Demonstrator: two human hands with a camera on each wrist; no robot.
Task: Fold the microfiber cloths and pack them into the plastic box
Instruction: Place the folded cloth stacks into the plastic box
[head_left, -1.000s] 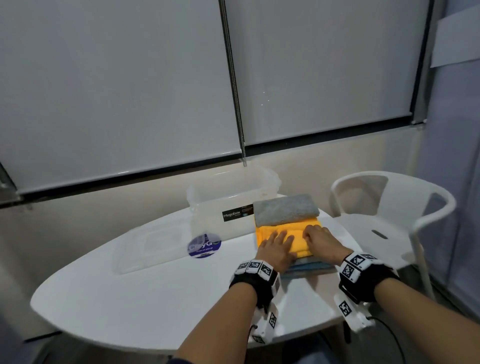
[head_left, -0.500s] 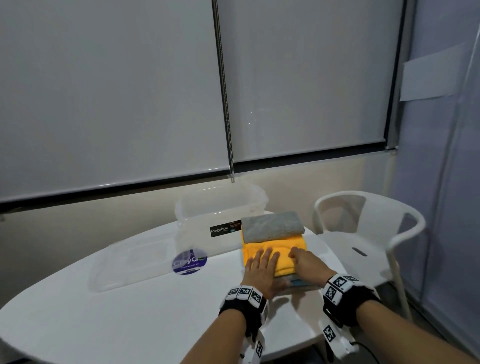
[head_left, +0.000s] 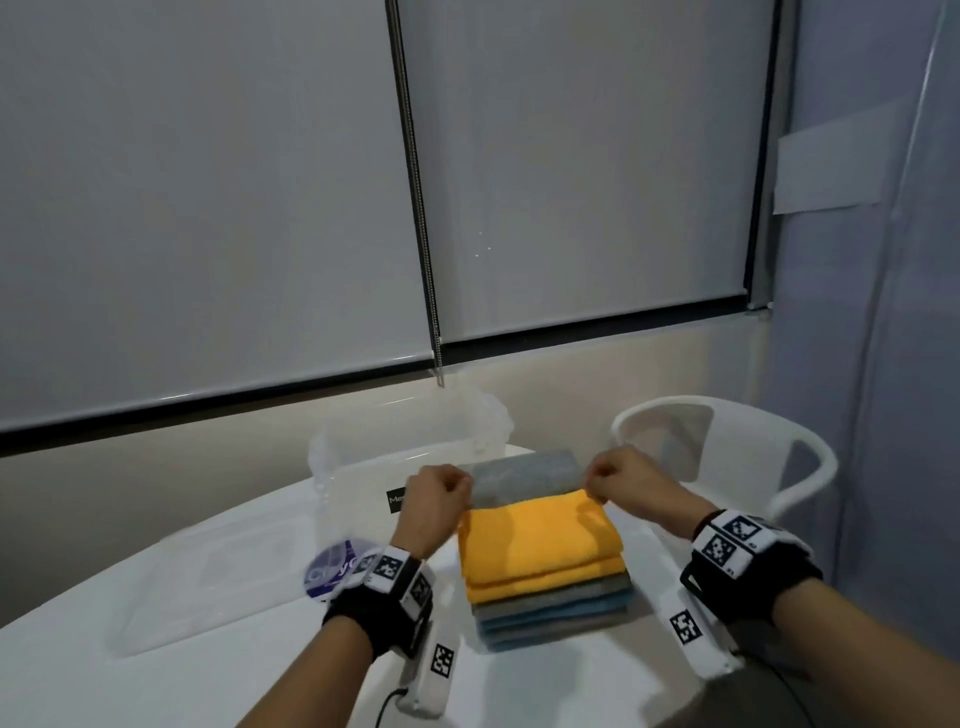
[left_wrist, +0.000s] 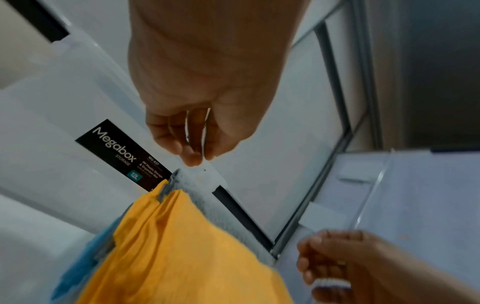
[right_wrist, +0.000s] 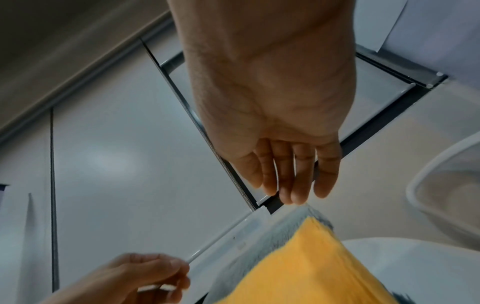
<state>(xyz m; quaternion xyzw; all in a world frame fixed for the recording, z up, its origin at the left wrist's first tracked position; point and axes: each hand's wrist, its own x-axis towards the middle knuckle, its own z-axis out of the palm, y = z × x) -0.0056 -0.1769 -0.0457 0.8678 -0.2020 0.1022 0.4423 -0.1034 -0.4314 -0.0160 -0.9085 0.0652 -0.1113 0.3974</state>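
A folded grey cloth (head_left: 524, 475) lies on the far part of a stack of folded cloths. The stack has an orange cloth (head_left: 535, 540) on top and grey and blue ones below. My left hand (head_left: 447, 486) has its fingers curled at the grey cloth's left end and pinches its corner (left_wrist: 182, 174). My right hand (head_left: 605, 475) grips the right end, fingertips (right_wrist: 293, 197) down on the corner. The clear plastic box (head_left: 363, 467) stands open just behind and left of the stack.
The box's clear lid (head_left: 208, 571) with a round blue sticker lies on the white table (head_left: 156, 675) to the left. A white plastic chair (head_left: 727, 441) stands at the right behind the table. Window blinds fill the back wall.
Both hands left the top of the orange cloth and moved away from me to the two ends of the grey cloth. Their fingers went from flat to curled.
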